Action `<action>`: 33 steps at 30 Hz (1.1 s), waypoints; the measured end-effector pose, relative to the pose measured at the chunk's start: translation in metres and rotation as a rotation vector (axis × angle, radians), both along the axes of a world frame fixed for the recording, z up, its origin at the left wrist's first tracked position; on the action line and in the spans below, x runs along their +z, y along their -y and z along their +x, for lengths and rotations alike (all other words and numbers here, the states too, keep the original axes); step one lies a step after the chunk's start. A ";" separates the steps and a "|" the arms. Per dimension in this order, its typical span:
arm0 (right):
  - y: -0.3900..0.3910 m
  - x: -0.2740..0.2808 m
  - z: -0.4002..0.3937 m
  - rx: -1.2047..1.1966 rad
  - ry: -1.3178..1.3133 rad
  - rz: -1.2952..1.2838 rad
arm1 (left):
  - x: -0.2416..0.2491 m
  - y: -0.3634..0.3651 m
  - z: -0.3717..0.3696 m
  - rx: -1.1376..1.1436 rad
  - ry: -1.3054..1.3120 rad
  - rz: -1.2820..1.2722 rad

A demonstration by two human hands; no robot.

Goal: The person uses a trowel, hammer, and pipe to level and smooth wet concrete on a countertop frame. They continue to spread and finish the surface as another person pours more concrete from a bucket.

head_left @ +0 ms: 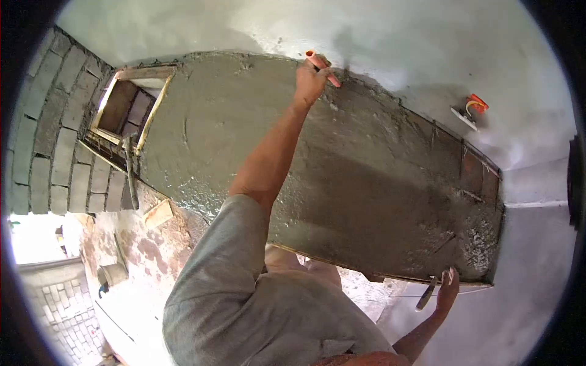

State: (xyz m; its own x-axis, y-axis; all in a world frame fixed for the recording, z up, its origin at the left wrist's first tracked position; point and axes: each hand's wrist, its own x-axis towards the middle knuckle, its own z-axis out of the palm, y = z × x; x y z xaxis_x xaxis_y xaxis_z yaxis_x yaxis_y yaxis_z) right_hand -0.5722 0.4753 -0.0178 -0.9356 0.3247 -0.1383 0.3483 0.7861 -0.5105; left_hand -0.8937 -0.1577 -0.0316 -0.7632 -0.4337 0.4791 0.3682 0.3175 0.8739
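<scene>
My left hand (312,80) is closed around an orange tube-like piece (317,60) at the far edge of a grey wet concrete slab (244,122), close to the wall. At the slab's near right edge, my right hand (448,287) is closed on a tool with a dark, narrow handle or blade (426,294), whose exact kind I cannot make out. Trowel marks and rough patches show in the concrete, with a coarse, wet area by the right end.
A wooden frame (144,74) surrounds an opening at the slab's left end, beside a block wall (46,122). An orange-handled trowel or float (467,117) is near the back wall. Exposed bars show at the right corner. A bucket (113,274) stands below left.
</scene>
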 end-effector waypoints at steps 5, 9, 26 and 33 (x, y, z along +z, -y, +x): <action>-0.009 0.009 0.002 0.084 0.025 -0.103 | 0.022 -0.009 0.013 -0.058 0.010 0.108; -0.016 0.023 0.005 0.032 -0.014 -0.086 | -0.010 0.006 0.015 -0.131 0.021 -0.262; 0.325 0.069 -0.165 0.563 0.102 -0.084 | 0.115 0.225 0.308 0.871 0.379 -0.170; 0.449 0.103 -0.175 0.801 0.167 -0.103 | -0.038 0.423 0.508 0.710 1.143 -0.483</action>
State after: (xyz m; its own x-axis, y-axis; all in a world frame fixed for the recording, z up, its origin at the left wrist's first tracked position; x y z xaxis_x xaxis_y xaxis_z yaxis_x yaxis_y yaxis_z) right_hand -0.7469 0.0265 0.0848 -0.8428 -0.4545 -0.2884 -0.2208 0.7806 -0.5848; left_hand -0.3858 -0.5809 -0.0700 -0.5176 -0.8550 -0.0323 -0.8125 0.4794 0.3317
